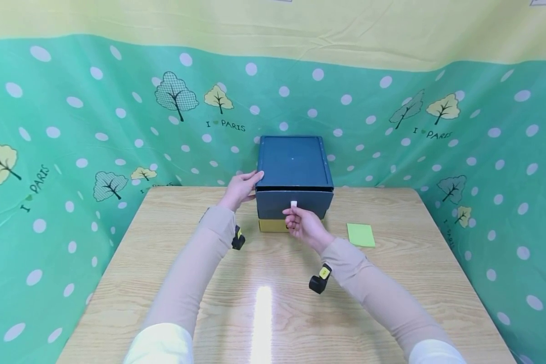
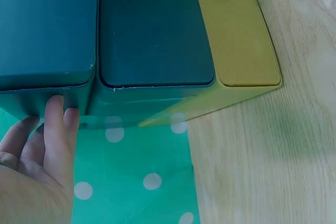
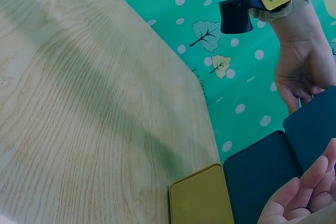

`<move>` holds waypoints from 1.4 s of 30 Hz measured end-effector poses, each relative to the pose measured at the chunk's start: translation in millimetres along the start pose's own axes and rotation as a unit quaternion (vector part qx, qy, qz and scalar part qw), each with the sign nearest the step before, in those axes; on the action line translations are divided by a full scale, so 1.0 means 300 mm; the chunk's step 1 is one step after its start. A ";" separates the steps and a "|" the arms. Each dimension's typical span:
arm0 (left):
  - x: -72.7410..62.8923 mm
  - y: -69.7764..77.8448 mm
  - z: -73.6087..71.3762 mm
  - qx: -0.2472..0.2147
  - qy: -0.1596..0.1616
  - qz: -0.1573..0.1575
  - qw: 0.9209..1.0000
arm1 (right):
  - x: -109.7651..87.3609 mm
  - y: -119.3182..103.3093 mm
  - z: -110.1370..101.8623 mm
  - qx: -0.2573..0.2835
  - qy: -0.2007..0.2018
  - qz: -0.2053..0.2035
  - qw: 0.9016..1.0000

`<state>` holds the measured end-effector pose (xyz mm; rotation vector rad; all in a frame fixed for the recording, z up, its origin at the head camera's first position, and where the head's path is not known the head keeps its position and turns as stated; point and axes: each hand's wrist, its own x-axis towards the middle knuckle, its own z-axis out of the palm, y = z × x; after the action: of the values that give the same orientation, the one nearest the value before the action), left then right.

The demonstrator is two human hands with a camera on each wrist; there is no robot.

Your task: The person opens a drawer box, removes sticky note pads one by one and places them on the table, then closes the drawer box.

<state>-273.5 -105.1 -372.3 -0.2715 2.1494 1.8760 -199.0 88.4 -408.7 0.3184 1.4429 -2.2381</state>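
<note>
A dark blue box unit (image 1: 293,161) with a yellow bottom section (image 1: 270,225) stands at the far side of the table. A dark gap runs between its top and the blue front panel (image 1: 273,203). On that front is a small white pull tab (image 1: 293,203), which my right hand (image 1: 307,226) pinches between thumb and finger. My left hand (image 1: 242,188) rests at the unit's upper left front corner. In the left wrist view its extended fingers (image 2: 55,124) press against the blue side wall. The right wrist view shows my right fingers (image 3: 310,179) partly bent before the blue front.
A light green square of sticky notes (image 1: 360,235) lies right of the unit on the wooden table (image 1: 218,303). Green polka-dot cloth (image 1: 368,111) hangs close behind the unit and along both sides. A black wrist camera (image 1: 319,281) sticks out from the right sleeve.
</note>
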 end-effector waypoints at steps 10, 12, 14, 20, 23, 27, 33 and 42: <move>-0.008 0.006 0.000 -0.002 -0.003 0.000 1.000 | 0.013 -0.010 0.004 0.007 0.012 -0.003 1.000; -0.006 0.005 0.000 -0.001 -0.002 0.001 1.000 | 0.017 -0.011 0.004 0.001 0.014 -0.006 1.000; 0.005 -0.005 0.000 -0.002 0.000 0.002 1.000 | 0.019 -0.013 0.006 -0.001 0.016 -0.009 1.000; 0.006 -0.005 0.001 -0.003 0.000 -0.002 1.000 | 0.027 -0.020 0.009 -0.004 0.023 -0.008 1.000; 0.008 -0.004 0.001 0.001 0.000 -0.002 1.000 | 0.031 -0.022 0.009 -0.014 0.024 -0.008 1.000; 0.011 -0.006 0.000 0.001 0.000 -0.002 1.000 | 0.037 -0.022 0.008 -0.024 0.023 -0.010 0.999; 0.005 -0.003 0.001 -0.007 -0.002 -0.001 1.000 | 0.043 -0.021 0.006 -0.030 0.026 -0.013 0.999; 0.004 -0.002 -0.002 -0.010 -0.005 0.001 1.000 | 0.052 -0.021 0.010 -0.046 0.033 -0.022 0.998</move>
<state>-274.5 -105.6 -373.2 -0.2620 2.1262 1.8964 -215.5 83.9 -409.1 0.3360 1.5963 -2.2060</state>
